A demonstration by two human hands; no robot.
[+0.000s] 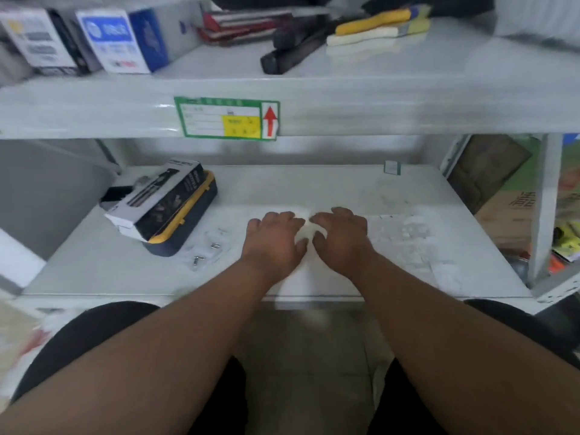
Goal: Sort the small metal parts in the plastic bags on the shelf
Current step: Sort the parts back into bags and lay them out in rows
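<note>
Both hands meet over a blurred white, soft-looking bundle [306, 229] at mid-shelf: left hand [276, 237] and right hand [340, 237] curl onto it, though I cannot tell if either grip clamps it. At eight o'clock, clear plastic bags of small shiny metal parts [208, 251] lie flat on the smooth white metal shelf [94, 265], beside a boxy yellow-and-navy case [185, 227].

Clear plastic bags [213, 246] (small metal parts inside) — flat on shelf [345, 189].
</note>
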